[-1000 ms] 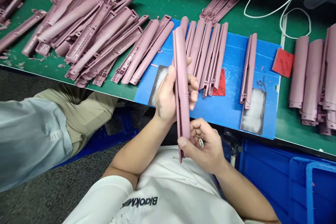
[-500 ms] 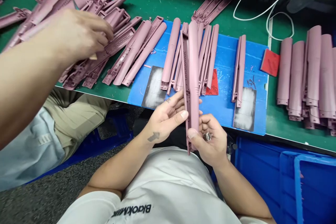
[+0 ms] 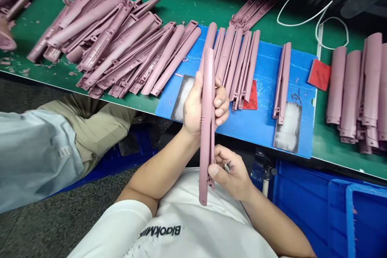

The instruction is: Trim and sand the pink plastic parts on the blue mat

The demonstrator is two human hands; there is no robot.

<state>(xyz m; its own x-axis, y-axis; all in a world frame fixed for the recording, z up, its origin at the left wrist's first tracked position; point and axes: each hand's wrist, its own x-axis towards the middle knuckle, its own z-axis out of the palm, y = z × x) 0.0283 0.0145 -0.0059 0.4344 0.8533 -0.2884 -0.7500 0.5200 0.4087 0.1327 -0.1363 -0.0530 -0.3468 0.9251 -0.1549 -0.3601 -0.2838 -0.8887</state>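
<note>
My left hand [image 3: 195, 107] is wrapped around the middle of a long pink plastic hair straightener housing [image 3: 207, 100], thumb on one side and fingers on the other. The housing stands nearly upright before my chest, its two narrow halves slightly parted at the lower end. There my right hand [image 3: 231, 173] pinches the side of it with the thumb and fingers. A small shiny metal piece [image 3: 227, 166] shows at the right fingers; whether it is a ring or a held part I cannot tell. Behind my left hand, several similar pink housings [image 3: 238, 64] lie on a blue board [image 3: 242, 125].
Loose pink parts [image 3: 121, 44] are heaped on the green table [image 3: 193, 0] at the left. More housings [image 3: 350, 88] lie stacked at the right, near a red pad [image 3: 319, 74]. A seated co-worker's lap [image 3: 99, 125] is at the left, blue crates [image 3: 317, 201] at lower right.
The housing has turned over in my hands and moved left and lower. My left hand now grips its middle instead of supporting its side. The co-worker's arm has left the heap.
</note>
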